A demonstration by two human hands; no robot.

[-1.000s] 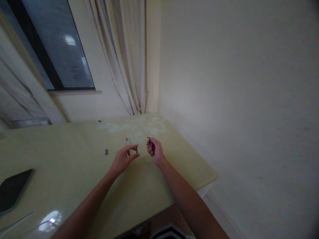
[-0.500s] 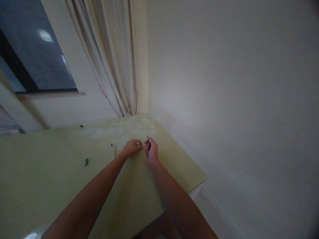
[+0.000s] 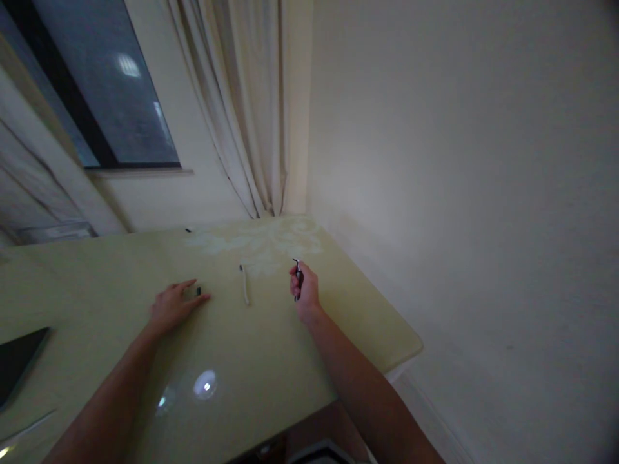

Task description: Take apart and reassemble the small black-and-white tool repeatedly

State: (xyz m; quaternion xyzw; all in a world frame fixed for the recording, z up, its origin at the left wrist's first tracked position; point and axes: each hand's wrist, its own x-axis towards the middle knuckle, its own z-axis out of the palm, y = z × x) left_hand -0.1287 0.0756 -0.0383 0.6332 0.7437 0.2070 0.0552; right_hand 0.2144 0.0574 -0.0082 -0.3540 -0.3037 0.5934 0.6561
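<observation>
My left hand [image 3: 175, 305] rests low over the tabletop with thumb and fingers spread. A small dark block [image 3: 198, 291] lies in the gap between them; whether the fingertips touch it I cannot tell. My right hand [image 3: 307, 288] is closed around a small dark-handled tool [image 3: 298, 281], held upright, with a thin bent metal tip sticking out at the top. Between the two hands lies a slim white strip [image 3: 245, 287], dark at its far end, like a short cable or stick.
The pale green table [image 3: 271, 361] meets a bare wall on the right. A dark flat panel [image 3: 22, 357] lies at the left edge. A tiny dark piece [image 3: 188, 230] is near the back edge, below the window and curtain [image 3: 256, 129].
My left hand has moved left, away from my right hand, to the small dark block, and its fingers have spread. My right hand still holds the tool. The view has turned left.
</observation>
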